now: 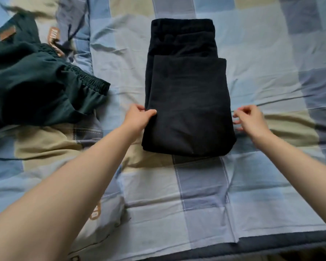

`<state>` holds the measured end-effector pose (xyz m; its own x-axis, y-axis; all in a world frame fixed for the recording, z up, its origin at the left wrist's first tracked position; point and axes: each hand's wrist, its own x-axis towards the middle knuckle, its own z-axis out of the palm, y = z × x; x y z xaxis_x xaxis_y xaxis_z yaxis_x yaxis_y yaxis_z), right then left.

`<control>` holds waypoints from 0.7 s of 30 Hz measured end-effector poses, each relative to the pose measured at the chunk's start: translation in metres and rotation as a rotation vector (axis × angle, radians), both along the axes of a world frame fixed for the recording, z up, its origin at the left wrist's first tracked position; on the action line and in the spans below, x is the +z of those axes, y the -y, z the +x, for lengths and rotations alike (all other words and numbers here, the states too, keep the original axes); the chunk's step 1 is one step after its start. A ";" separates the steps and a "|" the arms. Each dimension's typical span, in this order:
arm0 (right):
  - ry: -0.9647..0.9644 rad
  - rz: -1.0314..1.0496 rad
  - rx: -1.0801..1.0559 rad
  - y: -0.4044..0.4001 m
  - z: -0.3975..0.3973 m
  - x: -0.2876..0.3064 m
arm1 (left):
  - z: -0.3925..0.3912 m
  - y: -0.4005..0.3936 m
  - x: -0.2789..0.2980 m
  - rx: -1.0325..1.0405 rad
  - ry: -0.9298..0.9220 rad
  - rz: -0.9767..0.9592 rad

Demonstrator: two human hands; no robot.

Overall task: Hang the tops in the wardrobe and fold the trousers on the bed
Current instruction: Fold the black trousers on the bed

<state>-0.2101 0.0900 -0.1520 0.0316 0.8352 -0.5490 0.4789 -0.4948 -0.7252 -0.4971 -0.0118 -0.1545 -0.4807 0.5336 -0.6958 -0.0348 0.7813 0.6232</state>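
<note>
While left hand (137, 117) pinches black trousers (188, 102) edge, right hand (250, 119) loose, just beside.

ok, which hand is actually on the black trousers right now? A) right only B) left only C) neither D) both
B: the left hand grips the left edge of the folded black trousers, thumb on top, while the right hand sits just off the right edge with its fingers loosely curled, holding nothing.
</note>
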 end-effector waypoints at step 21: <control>-0.212 -0.253 0.098 0.046 0.010 -0.019 | 0.014 0.087 -0.017 -0.037 0.360 0.104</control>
<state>-0.2002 0.0442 -0.1713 -0.1787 0.6654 -0.7248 0.3846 -0.6309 -0.6739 -0.4829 -0.0989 -0.1712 -0.1944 0.6226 -0.7580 -0.2392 0.7193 0.6522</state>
